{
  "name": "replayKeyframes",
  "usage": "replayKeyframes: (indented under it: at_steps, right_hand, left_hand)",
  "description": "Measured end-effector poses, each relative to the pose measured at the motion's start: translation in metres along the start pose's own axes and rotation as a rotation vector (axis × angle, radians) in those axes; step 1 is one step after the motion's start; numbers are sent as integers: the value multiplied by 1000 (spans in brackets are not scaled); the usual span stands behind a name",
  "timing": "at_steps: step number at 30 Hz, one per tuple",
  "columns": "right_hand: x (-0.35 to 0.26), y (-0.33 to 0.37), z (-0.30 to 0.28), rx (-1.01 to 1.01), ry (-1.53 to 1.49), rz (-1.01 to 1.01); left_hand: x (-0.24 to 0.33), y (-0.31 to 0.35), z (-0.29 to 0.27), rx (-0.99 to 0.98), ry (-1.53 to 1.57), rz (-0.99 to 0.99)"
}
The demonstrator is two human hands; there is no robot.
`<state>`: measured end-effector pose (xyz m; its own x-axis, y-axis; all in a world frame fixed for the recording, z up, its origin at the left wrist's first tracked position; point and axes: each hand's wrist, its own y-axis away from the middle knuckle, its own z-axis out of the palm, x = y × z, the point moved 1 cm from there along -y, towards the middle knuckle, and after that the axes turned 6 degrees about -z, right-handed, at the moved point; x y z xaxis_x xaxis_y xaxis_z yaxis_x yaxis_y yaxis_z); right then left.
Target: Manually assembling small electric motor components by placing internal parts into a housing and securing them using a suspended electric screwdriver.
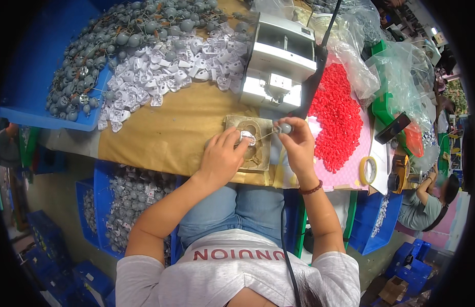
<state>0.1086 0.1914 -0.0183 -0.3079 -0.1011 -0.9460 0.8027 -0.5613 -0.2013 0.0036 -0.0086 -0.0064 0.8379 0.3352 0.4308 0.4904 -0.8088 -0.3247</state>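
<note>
A square tan fixture block [265,157] with a ring-shaped recess lies at the table's front edge. My left hand [219,157] is closed on a small white plastic part [248,137] at the recess, thumb and fingers pressing against it. Right of the block, my right hand [301,148] pinches a small grey ball [285,128]. A thin light cord [267,135] runs from the ball toward the white part. My fingers partly cover both pieces, so I cannot tell whether the cord passes through the white part.
Behind my left hand spreads a heap of white plastic parts [145,84], with grey balls on cords [135,38] beyond. A white and black machine [278,61] stands past the fixture. Red pieces [337,117] and a yellow tape roll [369,170] lie right. Another person [424,207] sits far right.
</note>
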Motion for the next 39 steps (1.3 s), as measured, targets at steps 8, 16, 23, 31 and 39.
replayKeyframes:
  at_steps: [8,16,23,31,39]
  right_hand:
    - [-21,-30,19,-338,-73,437]
    - [-21,-27,37,-414,824,-121]
    - [-4,-10,40,-262,854,-142]
    - [-3,-26,14,51,895,-504]
    - [-5,-98,-40,277,643,-176]
  left_hand:
    - [-7,1,-1,-4,16,30]
    - [-11,1,2,43,39,48]
    - [-10,-10,-1,-14,57,-58]
    - [2,-32,-2,33,11,-108]
    - [1,-31,2,35,28,-100]
